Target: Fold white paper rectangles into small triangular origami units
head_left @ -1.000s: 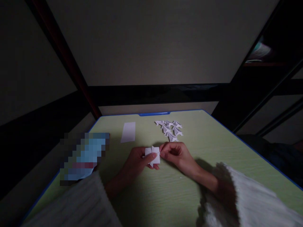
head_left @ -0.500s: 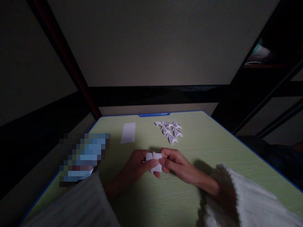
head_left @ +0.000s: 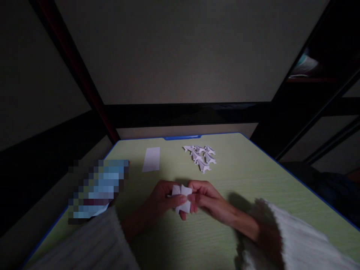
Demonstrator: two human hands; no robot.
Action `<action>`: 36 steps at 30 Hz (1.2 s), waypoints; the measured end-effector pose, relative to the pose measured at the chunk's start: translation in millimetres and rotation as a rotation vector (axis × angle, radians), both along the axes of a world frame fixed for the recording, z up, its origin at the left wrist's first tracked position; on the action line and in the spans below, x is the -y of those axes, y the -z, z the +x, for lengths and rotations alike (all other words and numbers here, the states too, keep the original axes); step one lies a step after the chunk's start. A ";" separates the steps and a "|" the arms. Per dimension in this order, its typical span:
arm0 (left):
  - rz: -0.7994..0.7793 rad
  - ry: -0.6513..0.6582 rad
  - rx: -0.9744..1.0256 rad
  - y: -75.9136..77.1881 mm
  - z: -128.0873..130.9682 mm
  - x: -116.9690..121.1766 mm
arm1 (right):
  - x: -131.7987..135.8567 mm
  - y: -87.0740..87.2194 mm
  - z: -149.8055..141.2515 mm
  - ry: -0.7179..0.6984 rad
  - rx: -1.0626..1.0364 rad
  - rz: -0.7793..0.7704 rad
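Folded white paper (head_left: 184, 207) | lower centre of frame | left hand (head_left: 165, 196) pinches it, right hand (head_left: 207, 195) grips its right edge, apparently to steady it from both sides | origami figures (head_left: 203, 165) clustered above, seemingly spaced to free the hands

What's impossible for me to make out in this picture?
All in the head view:
Folded paper: face partly covered by the left hand and right hand; underside faces away.
Bluish item, left: details lost to pixelation.
Left sleeve: cut off by the bottom edge.
Pale bundle, upper right: obscured by darkness.
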State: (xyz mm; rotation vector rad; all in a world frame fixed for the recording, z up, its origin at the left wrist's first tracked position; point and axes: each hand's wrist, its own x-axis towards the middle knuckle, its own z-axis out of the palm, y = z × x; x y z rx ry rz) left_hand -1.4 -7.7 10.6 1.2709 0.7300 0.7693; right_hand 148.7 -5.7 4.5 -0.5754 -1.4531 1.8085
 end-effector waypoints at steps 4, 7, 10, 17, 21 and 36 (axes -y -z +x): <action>0.024 -0.006 -0.119 -2.4 1.8 0.6 | 2.7 -4.7 0.5 -0.010 0.140 0.054; 0.052 0.030 -0.164 -2.1 3.1 2.0 | 4.2 -4.6 0.9 0.031 0.218 0.101; 0.065 0.065 -0.172 -0.7 3.2 3.6 | 3.2 -1.7 1.4 0.007 0.172 0.049; 0.054 0.080 -0.136 -1.4 2.0 3.7 | -2.8 4.8 0.2 -0.040 0.018 -0.115; 0.020 0.022 -0.068 -2.6 2.5 0.6 | -4.2 0.4 0.3 -0.036 0.069 -0.013; 0.118 -0.072 -0.156 -5.1 3.0 1.9 | -2.2 -4.0 3.9 0.028 0.058 0.047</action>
